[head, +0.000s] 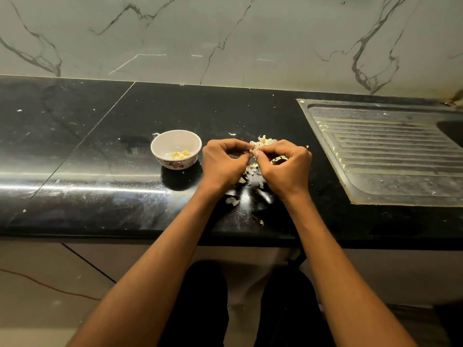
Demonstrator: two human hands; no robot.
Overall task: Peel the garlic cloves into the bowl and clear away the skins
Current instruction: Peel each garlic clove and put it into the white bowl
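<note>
**Garlic being peeled over the bench**

A garlic clove [255, 152] is pinched between both hands [255, 161], just above the skins [251, 169], so bits likely fall together. The bowl [176, 149] is kept just left, near the bench's front edge, with peeled cloves [181, 154] inside.

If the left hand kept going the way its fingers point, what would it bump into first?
Most likely the garlic clove it already pinches, then straight away the right hand, whose fingertips meet it there. Nothing else shows between them, though depth is hard to judge from one view.
</note>
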